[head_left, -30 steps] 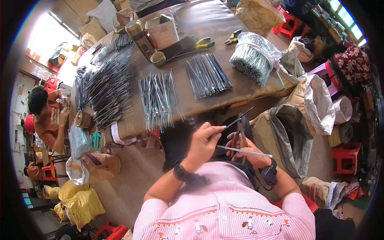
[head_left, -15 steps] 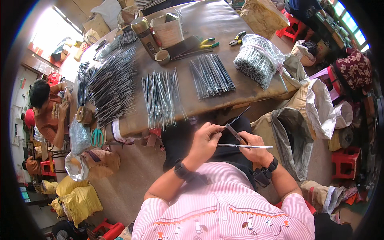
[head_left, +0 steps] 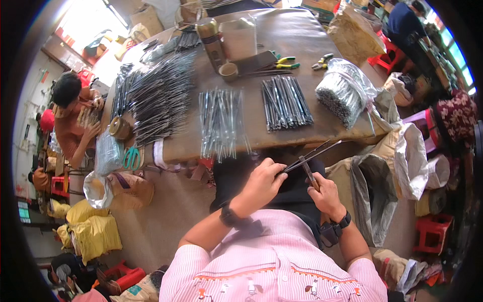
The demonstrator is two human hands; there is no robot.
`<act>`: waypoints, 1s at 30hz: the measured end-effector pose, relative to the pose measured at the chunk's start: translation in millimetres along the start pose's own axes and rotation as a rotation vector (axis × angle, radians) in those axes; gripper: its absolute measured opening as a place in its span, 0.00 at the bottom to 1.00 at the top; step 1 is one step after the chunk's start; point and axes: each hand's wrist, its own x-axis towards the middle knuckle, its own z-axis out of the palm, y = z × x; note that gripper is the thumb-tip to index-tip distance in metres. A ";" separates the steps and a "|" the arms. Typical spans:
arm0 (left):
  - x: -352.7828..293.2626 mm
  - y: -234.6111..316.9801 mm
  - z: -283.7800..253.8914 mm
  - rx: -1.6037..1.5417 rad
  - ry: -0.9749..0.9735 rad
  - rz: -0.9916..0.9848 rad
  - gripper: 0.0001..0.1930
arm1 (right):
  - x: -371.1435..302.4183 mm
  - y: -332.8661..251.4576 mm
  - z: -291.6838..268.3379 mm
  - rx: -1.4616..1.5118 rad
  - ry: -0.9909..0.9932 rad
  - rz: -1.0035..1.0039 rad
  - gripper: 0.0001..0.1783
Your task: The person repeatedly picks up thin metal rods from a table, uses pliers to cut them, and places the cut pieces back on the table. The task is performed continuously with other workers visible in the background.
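Observation:
My left hand (head_left: 261, 180) pinches thin dark metal rods, two of which show past my fingers. One rod (head_left: 327, 148) has a bright far end; both slant up and to the right above my lap. In my right hand (head_left: 326, 194) is a small hammer-like tool (head_left: 310, 175) with a brown handle; its metal head is beside or against the rods, and I cannot tell if they touch. On the table (head_left: 241, 138) in front lie a bunch of shiny rods (head_left: 221, 121) and a neater bunch of flat dark ones (head_left: 286, 103).
A large heap of dark rods (head_left: 163, 98) covers the table's left. Farther back stand a thermos (head_left: 211, 48), a small cup (head_left: 228, 71) and pliers (head_left: 287, 63). A plastic-wrapped rod bundle (head_left: 344, 93) sits right, above open sacks (head_left: 375, 196). Another person (head_left: 73, 121) works at left.
The bright rod that lay across under my right hand now slants alongside the dark one from my left hand. My right hand has moved slightly down and right with the tool. The view has shifted.

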 end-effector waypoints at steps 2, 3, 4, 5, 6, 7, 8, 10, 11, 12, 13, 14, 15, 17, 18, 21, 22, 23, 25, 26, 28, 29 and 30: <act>2.7 -4.8 -2.6 0.002 -0.039 -0.044 0.12 | 4.8 -3.2 3.6 -0.002 0.006 -0.044 0.13; 3.2 -8.2 -2.7 -0.050 0.003 -0.038 0.12 | 7.0 -3.9 5.0 -0.008 0.011 -0.055 0.14; 3.2 -12.0 -1.7 -0.088 0.021 -0.065 0.12 | 9.0 -4.0 6.3 0.039 0.003 -0.054 0.14; 3.2 -16.3 0.1 -0.134 0.039 -0.093 0.12 | 10.4 -3.6 7.7 0.084 -0.005 -0.051 0.15; 6.9 -24.8 -2.5 -0.110 0.080 -0.078 0.12 | 11.3 -2.7 8.6 0.138 -0.012 -0.059 0.15; 11.9 -34.7 -6.4 -0.217 0.120 -0.135 0.10 | 12.0 -1.2 8.6 0.167 -0.022 -0.045 0.15; 18.7 -47.2 -14.1 -0.348 0.126 -0.239 0.10 | 12.7 0.7 8.3 0.205 -0.030 -0.042 0.16; 33.2 -74.5 -35.5 -0.480 0.178 -0.362 0.09 | 12.5 4.5 7.3 0.312 -0.043 -0.014 0.16; 39.7 -86.8 -45.9 -0.481 0.224 -0.380 0.09 | 11.7 6.2 6.9 0.382 -0.048 0.011 0.17; 44.9 -96.5 -52.4 -0.535 0.267 -0.414 0.09 | 10.8 7.8 6.6 0.452 -0.058 0.062 0.18; 48.8 -104.5 -59.2 -0.576 0.311 -0.473 0.09 | 9.6 9.2 6.1 0.485 -0.059 0.060 0.18; 50.6 -111.2 -70.5 -0.554 0.219 -0.511 0.08 | 8.3 10.5 5.4 0.519 -0.064 0.082 0.18; 50.5 -112.7 -71.3 -0.614 0.234 -0.480 0.09 | 7.3 11.5 4.9 0.561 -0.069 0.112 0.18; 47.7 -108.9 -72.6 -0.679 0.258 -0.511 0.12 | 6.0 12.2 5.4 0.533 -0.050 0.077 0.17; 44.2 -104.0 -71.2 -0.654 0.262 -0.559 0.19 | 4.5 11.6 6.0 0.526 -0.038 0.068 0.17; 31.9 -86.0 -65.1 0.335 0.339 -0.141 0.23 | 0.2 7.3 5.2 0.708 -0.114 0.182 0.15; 33.4 -80.6 -58.7 0.349 0.429 -0.060 0.24 | -1.3 4.7 5.2 0.797 -0.119 0.180 0.15; 38.1 -77.1 -52.9 0.313 0.396 -0.097 0.23 | -3.0 1.3 6.3 0.868 -0.125 0.214 0.14; 53.0 -76.0 -41.9 0.245 0.394 -0.057 0.22 | -2.7 -6.3 10.9 0.945 -0.141 0.234 0.14; 64.2 -76.4 -30.9 0.207 0.393 -0.153 0.20 | -2.0 -9.6 13.3 0.954 -0.148 0.222 0.14; 88.4 -82.2 -13.0 0.268 0.363 -0.213 0.21 | -0.2 -12.3 13.6 0.940 -0.170 0.193 0.14; 98.0 -86.4 -5.7 0.293 0.340 -0.239 0.21 | 1.7 -11.9 13.1 0.918 -0.184 0.173 0.13; 105.9 -90.7 0.5 0.289 0.325 -0.256 0.22 | 2.9 -10.5 12.3 0.885 -0.183 0.171 0.13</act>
